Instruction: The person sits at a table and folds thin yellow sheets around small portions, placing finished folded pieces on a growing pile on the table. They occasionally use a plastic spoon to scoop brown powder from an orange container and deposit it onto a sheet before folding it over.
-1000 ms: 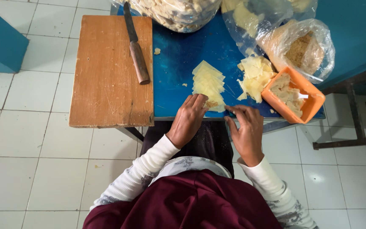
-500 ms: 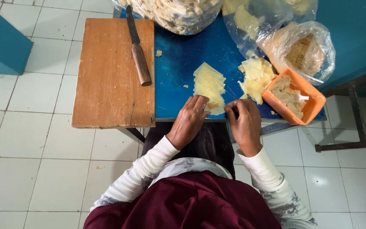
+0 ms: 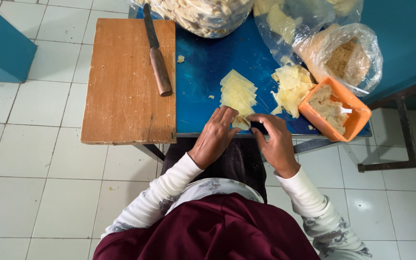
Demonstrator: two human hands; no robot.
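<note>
A fanned stack of pale yellow dough sheets lies on the blue table. My left hand and my right hand meet at the near end of the stack, fingertips pinching one folded sheet between them at the table's front edge. A second loose heap of sheets lies just to the right. Beside it stands an orange tub of filling with a small white spoon in it.
A wooden cutting board covers the table's left part, with a wooden-handled knife on its right edge. Clear plastic bags of food crowd the back and right. White tiled floor surrounds the table; a metal frame stands at right.
My right hand has moved left and up from the table edge to meet my left hand at the stack's near end. Both now pinch one sheet.
</note>
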